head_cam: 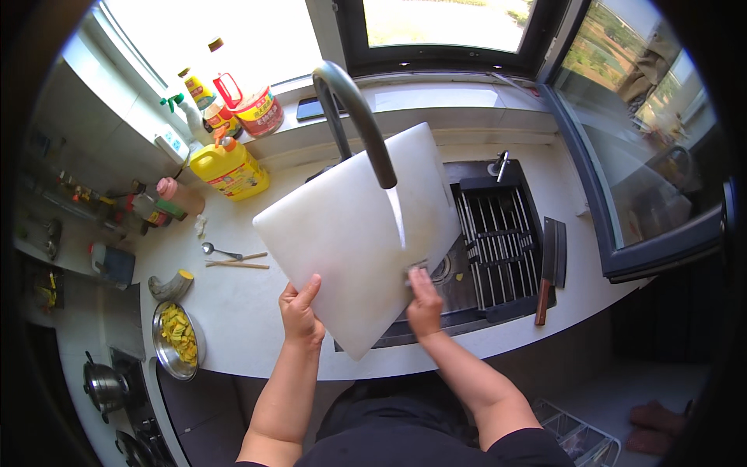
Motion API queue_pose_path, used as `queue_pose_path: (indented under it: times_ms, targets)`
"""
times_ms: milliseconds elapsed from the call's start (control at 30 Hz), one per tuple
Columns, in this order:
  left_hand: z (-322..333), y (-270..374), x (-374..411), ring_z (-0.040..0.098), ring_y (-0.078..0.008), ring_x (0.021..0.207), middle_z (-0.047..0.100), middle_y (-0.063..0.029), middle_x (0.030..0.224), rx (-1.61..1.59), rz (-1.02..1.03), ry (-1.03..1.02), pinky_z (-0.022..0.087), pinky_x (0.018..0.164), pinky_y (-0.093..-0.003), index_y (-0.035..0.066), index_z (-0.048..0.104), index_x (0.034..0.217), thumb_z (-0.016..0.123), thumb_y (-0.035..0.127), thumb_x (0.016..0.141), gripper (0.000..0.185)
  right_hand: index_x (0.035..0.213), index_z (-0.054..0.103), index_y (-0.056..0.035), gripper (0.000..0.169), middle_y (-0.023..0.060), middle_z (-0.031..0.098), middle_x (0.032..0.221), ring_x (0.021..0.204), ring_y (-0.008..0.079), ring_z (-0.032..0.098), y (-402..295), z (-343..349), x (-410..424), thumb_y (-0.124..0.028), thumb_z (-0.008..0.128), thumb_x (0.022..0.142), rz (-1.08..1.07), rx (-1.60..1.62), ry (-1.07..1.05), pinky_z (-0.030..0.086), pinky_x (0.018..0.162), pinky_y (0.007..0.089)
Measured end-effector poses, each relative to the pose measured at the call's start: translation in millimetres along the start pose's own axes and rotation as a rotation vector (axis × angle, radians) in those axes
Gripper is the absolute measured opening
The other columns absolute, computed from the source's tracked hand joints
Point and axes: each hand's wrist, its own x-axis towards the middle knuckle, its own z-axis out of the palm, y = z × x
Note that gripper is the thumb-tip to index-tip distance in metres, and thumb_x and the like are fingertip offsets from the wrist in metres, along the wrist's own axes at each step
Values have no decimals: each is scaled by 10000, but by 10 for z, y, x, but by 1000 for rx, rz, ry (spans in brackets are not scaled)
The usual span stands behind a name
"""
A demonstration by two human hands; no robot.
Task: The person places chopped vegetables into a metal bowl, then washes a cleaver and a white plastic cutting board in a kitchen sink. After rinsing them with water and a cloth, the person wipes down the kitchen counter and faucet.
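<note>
A large white plastic cutting board point(356, 233) is tilted over the sink point(455, 295), one corner towards me. My left hand point(302, 309) grips its lower left edge, thumb on the upper face. The fingers of my right hand point(425, 300) lie on the face near the lower right edge, beside a small dark mark. Whether that hand also grips the edge or holds something small is hard to see. From the grey curved faucet point(365, 122), a stream of water point(397, 216) falls onto the board. The board hides part of the sink.
A cleaver point(547, 268) lies right of the roll-up drying rack point(499, 245). At left are a steel bowl of cut yellow pieces point(178, 335), a squash piece point(171, 284), a spoon point(222, 251) and chopsticks point(239, 265). A yellow jug point(230, 169) stands behind. An open window sash point(607, 233) juts in.
</note>
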Motion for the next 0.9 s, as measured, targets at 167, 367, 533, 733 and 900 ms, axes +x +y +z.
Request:
queue_pose_path:
  times_ms: [167, 367, 533, 733, 900]
  targets:
    - [31, 21, -19, 614, -203, 864, 644, -105, 954, -5, 27, -28, 488, 800, -325, -32, 619, 990, 617, 37, 829, 175, 1172, 591, -46, 482, 171, 551, 1226, 1201, 350, 472, -819, 61, 61, 103, 441, 739, -409, 172, -46, 394, 1005, 418]
    - [58, 5, -50, 614, -200, 869, 645, -102, 966, 17, -6, -31, 486, 805, -321, -21, 622, 1005, 625, 45, 828, 190, 1218, 543, -15, 526, 195, 515, 1258, 1221, 368, 440, 211, 200, 403, 114, 409, 726, 89, -34, 110, 376, 1021, 396]
    - [-33, -71, -49, 610, -203, 885, 644, -104, 980, 47, 24, -30, 481, 818, -326, -23, 618, 1020, 622, 45, 831, 201, 1228, 531, -2, 527, 206, 471, 1304, 1231, 370, 427, -361, 251, 221, 122, 387, 736, 41, 72, 56, 338, 1046, 403]
    - [-15, 66, 32, 607, -207, 887, 644, -105, 979, 33, -6, -12, 482, 817, -330, -21, 618, 1024, 614, 53, 839, 199, 1274, 503, -36, 574, 180, 411, 1369, 1302, 378, 325, -563, 227, 291, 118, 404, 731, -192, 108, -67, 297, 1072, 405]
    - [24, 33, 6, 605, -208, 884, 643, -104, 974, 39, -12, 5, 480, 817, -329, -26, 615, 1024, 613, 61, 843, 201, 1304, 451, -17, 594, 203, 410, 1360, 1297, 392, 318, 403, 288, 798, 126, 364, 734, 186, -5, 83, 278, 1080, 392]
